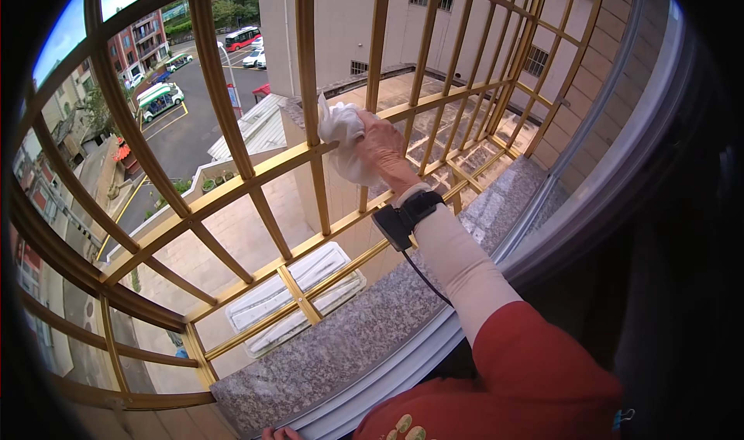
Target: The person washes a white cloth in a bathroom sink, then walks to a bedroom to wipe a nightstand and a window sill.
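A crumpled white cloth (343, 127) is bunched in my right hand (381, 144), at arm's length outside the window. The cloth presses around the middle horizontal rail (285, 164) of a gold-coloured metal window guard, by one of its upright bars (308, 50). Part of the cloth hangs below the rail. On my right wrist sits a black strap with a small black device (395, 225) and a cable. Only the fingertips of my left hand (282, 434) show at the bottom edge, by the sill and the window track; the rest is out of view.
A speckled granite sill (343, 329) runs between the guard and the grooved metal window track (372, 376). The sliding window frame (558, 172) curves along the right. Beyond the bars, far below, lie a paved yard, a white ribbed panel (279, 323) and a road with vehicles.
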Demonstrator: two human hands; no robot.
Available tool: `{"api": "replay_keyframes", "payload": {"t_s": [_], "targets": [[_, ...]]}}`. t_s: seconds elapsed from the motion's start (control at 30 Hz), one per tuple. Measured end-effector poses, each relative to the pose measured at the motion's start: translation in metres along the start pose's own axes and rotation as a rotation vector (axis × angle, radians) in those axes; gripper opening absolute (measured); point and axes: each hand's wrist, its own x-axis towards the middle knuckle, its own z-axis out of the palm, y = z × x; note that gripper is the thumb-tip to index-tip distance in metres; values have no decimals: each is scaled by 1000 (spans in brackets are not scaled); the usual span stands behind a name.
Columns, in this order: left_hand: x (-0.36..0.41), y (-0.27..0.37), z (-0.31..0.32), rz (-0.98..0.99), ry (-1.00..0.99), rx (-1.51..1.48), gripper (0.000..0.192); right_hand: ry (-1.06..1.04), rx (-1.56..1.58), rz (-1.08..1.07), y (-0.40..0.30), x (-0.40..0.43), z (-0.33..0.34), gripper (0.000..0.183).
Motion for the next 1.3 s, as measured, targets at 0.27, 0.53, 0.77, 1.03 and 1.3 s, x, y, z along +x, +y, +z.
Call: {"api": "replay_keyframes", "payload": {"t_s": [0.27, 0.53, 0.77, 1.03, 1.3], "targets": [[1, -3, 1, -37, -44, 10, 13, -160, -27, -92, -46, -19, 3, 27], [5, 2, 1, -14, -19, 9, 15, -194, -67, -29, -3, 14, -8, 30], [-1, 0, -7, -80, -37, 39, 12, -206, -18, -123, -28, 2, 3, 32], [-5, -5, 15, -119, 16, -103, 9, -58, 174, -157, -54, -47, 15, 42], [-5, -6, 17, -101, 12, -128, 9, -201, 156, -321, -114, -59, 29, 47]]}}
